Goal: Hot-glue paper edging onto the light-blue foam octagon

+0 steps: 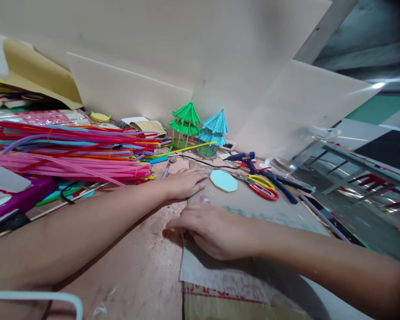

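Observation:
My left hand (186, 183) lies flat with its fingers stretched out, at the left edge of a grey board (200, 262). Nearer to me, my right hand (216, 231) is over that same edge, its fingers bent and pressed together. Its thumb side is turned away, so anything in the pinch is hidden. Just beyond both hands a pale blue octagonal piece (223, 181) rests on the board. Scissors (263, 186) with yellow and red handles lie to its right. A small pen-like tool (167, 169) is beside my left fingers.
Bundled pipe cleaners (70, 151) are heaped at the left, behind a purple device (26, 200). Green (186, 120) and blue (216, 126) tiered-roof models stand at the back. A blue glue gun (245, 158), dark-handled pliers (283, 182) and a phone (333, 220) lie to the right.

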Demonstrator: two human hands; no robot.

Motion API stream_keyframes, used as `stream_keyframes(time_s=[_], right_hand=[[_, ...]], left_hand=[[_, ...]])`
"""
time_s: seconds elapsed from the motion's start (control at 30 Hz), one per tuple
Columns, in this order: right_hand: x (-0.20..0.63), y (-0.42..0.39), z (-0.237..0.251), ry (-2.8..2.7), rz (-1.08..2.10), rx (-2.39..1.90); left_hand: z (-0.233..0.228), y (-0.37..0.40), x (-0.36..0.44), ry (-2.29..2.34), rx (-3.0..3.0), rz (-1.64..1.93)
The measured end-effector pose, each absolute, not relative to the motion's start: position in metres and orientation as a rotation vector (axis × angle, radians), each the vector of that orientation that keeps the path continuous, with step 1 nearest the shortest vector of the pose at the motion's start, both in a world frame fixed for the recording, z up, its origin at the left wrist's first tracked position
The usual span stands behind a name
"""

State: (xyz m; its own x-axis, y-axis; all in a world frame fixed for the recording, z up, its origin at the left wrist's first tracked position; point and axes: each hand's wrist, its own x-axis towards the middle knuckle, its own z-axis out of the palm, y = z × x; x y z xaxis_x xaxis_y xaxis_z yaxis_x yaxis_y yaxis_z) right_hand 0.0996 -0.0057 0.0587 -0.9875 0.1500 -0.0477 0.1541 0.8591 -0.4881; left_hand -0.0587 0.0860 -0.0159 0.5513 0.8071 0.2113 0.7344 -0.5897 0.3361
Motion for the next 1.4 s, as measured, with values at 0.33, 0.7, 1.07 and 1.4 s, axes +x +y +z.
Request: stream_keyframes(time_s=[0.33,0.7,1.07,1.4], right_hand=[[0.121,-0.007,0.059,3.065,-0.836,0.231],[0.148,-0.020,0.060,2.851,-1.272,0.000],[0.252,0.019,0.040,2.975,-0.896,0.671],[0.306,0.039,0.036,3.013,-0.810,1.149]], left_hand=[[-0.017,0.086,-0.059,1.305,2.597,0.527],[-0.018,0.085,-0.060,1.299,2.626,0.542],[-0.020,0.087,-0.059,1.285,2.632,0.557],[-0.020,0.086,-0.060,1.331,2.675,0.537]])
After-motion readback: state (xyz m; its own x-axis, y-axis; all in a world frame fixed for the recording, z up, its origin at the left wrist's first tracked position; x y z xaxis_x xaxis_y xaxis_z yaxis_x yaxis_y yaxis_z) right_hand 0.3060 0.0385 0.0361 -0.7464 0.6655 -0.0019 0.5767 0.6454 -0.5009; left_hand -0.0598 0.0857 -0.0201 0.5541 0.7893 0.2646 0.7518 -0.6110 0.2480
